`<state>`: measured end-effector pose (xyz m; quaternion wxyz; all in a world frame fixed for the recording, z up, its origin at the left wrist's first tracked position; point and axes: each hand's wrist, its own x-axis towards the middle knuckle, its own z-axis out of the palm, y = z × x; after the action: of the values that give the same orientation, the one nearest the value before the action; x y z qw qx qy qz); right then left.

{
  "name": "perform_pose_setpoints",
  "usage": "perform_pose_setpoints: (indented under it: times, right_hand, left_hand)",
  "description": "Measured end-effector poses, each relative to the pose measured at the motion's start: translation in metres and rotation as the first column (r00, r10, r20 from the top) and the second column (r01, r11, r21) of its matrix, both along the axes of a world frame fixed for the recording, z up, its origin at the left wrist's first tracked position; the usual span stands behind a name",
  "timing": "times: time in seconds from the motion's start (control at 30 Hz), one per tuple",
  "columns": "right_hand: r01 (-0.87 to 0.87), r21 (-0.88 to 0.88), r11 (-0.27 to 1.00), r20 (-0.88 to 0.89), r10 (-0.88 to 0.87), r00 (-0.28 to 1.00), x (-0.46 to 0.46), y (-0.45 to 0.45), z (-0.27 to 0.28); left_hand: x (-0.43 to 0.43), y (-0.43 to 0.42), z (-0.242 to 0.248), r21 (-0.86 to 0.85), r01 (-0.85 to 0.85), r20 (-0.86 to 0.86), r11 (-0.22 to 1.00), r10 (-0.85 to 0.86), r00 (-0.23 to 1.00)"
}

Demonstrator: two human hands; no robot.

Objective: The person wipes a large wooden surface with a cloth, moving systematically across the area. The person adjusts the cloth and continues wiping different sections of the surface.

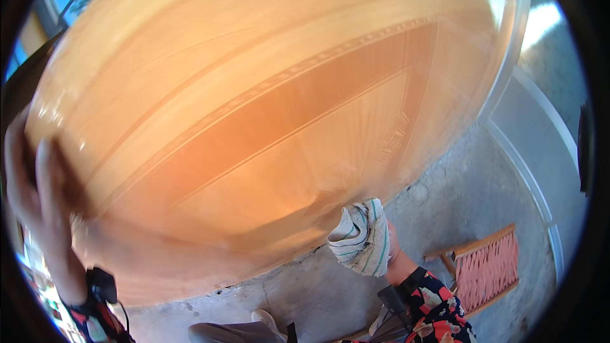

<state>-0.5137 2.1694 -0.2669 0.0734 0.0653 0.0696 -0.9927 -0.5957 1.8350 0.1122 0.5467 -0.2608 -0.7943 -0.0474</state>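
Note:
A large glossy wooden panel, orange-brown with moulded lines and a raised border, fills most of the view. At the far left, my left hand is at the panel's edge, with its fingers spread; blur hides how firmly it touches. My right hand holds a crumpled white cloth with green stripes near the panel's lower edge, and the cloth hides most of the fingers.
A low wooden stool with a woven pink seat stands on the concrete floor at the right. Beyond it runs a grey panel with a pale metal frame. My shoe shows at the bottom.

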Motion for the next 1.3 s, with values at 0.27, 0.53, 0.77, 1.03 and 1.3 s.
perform_pose_setpoints:
  times: [0.27, 0.53, 0.77, 1.03, 1.3]
  right_hand:
    - [0.067, 0.114, 0.991, -0.003, -0.067, 0.998, 0.02, -0.014, -0.001]
    - [-0.05, -0.038, 0.998, -0.432, 0.029, 0.901, 0.035, -0.04, 0.112]
    - [0.843, 0.299, 0.447, -0.811, -0.347, 0.471, 0.011, -0.034, 0.284]
    - [0.238, -0.208, -0.949, -0.926, 0.269, 0.265, -0.102, -0.064, 0.276]
    - [0.235, -0.204, -0.95, -0.963, 0.238, 0.126, -0.111, -0.074, 0.273]
  left_hand:
    - [-0.025, 0.068, 0.005, -0.107, -0.009, -0.239, 0.994, -0.017, 0.971]
    - [-0.018, 0.038, -0.002, -0.001, 0.093, -0.252, 0.996, -0.09, 0.964]
    - [-0.022, 0.021, -0.008, 0.041, 0.432, -0.172, 0.901, -0.419, 0.891]
    - [0.063, -0.049, -0.129, 0.141, 0.505, 0.248, 0.852, -0.524, 0.815]
    - [0.105, -0.139, -0.254, 0.703, 0.153, 0.281, 0.695, -0.468, 0.838]
